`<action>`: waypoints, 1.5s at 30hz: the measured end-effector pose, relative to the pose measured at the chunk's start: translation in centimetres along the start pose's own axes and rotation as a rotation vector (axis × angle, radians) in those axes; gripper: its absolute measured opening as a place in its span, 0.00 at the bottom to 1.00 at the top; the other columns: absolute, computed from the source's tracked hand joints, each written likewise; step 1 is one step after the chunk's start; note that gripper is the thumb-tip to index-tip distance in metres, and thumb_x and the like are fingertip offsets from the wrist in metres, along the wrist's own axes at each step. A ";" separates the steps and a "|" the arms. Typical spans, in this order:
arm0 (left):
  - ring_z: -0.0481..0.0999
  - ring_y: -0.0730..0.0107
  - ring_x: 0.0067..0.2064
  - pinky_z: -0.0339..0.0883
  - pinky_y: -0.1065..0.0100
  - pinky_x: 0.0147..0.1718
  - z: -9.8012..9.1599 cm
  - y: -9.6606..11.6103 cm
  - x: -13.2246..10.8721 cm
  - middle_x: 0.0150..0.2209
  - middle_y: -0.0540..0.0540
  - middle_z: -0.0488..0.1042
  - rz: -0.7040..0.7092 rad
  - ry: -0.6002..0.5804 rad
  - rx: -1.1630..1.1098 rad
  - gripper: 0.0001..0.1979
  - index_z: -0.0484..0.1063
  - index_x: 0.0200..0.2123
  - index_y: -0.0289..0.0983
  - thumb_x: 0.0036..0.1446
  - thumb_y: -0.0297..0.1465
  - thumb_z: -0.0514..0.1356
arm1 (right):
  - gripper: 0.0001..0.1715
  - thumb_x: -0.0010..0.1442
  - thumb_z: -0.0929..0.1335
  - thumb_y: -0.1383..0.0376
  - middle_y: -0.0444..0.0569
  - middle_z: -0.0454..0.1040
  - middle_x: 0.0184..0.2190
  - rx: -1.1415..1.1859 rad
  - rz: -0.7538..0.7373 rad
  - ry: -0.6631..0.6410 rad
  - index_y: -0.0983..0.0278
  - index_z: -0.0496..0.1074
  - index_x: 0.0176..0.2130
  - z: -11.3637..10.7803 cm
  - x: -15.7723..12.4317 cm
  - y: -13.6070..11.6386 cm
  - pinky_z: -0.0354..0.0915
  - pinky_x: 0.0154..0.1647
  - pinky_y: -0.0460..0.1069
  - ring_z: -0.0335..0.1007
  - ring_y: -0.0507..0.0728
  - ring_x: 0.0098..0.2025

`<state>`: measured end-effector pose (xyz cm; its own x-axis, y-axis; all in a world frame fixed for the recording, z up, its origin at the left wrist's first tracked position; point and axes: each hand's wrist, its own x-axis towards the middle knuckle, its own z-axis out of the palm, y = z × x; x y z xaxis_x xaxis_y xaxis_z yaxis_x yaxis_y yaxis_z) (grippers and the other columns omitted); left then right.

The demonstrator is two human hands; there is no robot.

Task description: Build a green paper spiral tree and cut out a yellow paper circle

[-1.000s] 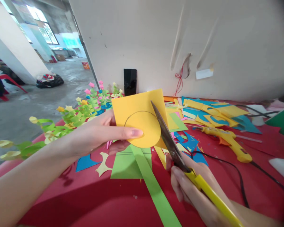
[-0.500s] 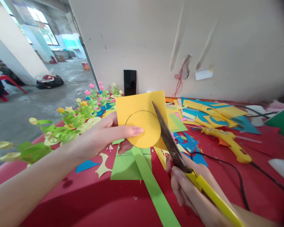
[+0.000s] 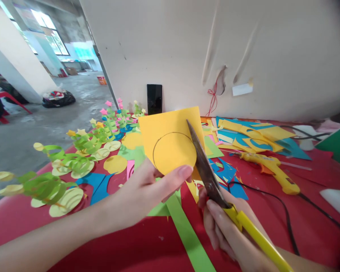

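My left hand [image 3: 158,185] pinches the lower edge of a yellow sheet of paper [image 3: 170,122], thumb in front and fingers behind. A circle is drawn on the sheet in dark line, and its lower edge is cut round. My right hand [image 3: 226,226] grips yellow-handled scissors [image 3: 208,175], whose blades point up and left and lie along the circle's right side. The blades look nearly closed over the paper. Below the hands lies a long green paper strip [image 3: 187,234], and part of a green sheet is hidden behind my left hand.
Paper plants with curled green leaves [image 3: 47,187] stand along the left. A yellow glue gun [image 3: 269,168] with a black cord lies at the right, near blue and yellow paper scraps [image 3: 252,132]. A black phone [image 3: 154,99] leans on the white board behind.
My left hand has moved from the sheet's left side to its lower edge, its thumb now near the bottom right of the circle. The sheet and scissors have shifted slightly right.
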<state>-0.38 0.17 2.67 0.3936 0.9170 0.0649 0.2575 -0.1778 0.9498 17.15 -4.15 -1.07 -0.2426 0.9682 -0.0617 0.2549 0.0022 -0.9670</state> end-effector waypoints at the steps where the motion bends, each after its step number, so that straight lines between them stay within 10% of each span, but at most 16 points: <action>1: 0.59 0.77 0.19 0.54 0.72 0.18 0.3 0.1 0.0 0.19 0.52 0.61 0.002 0.005 -0.006 0.20 0.60 0.20 0.36 0.58 0.44 0.49 | 0.18 0.60 0.56 0.52 0.38 0.56 0.09 -0.009 0.004 0.001 0.63 0.61 0.31 0.0 0.0 -0.1 0.49 0.10 0.40 0.49 0.46 0.10; 7: 0.52 0.78 0.16 0.43 0.70 0.14 0.6 0.3 -0.1 0.15 0.54 0.55 -0.010 0.053 -0.048 0.23 0.60 0.17 0.37 0.59 0.44 0.48 | 0.15 0.60 0.58 0.54 0.39 0.58 0.12 -0.021 0.013 0.055 0.62 0.62 0.31 0.2 -0.6 -0.2 0.51 0.12 0.41 0.49 0.46 0.12; 45: 0.55 0.77 0.19 0.49 0.71 0.20 0.9 0.5 -0.6 0.15 0.54 0.57 -0.121 -0.142 -0.331 0.22 0.59 0.16 0.36 0.60 0.40 0.49 | 0.11 0.60 0.58 0.59 0.42 0.63 0.18 0.094 -0.075 -0.002 0.62 0.62 0.40 0.5 0.0 1.7 0.47 0.17 0.44 0.52 0.48 0.16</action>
<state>0.34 -0.76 2.78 0.5026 0.8613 -0.0747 0.0201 0.0747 0.9970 17.13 -4.23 -2.83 -0.2596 0.9656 0.0113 0.1466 0.0510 -0.9879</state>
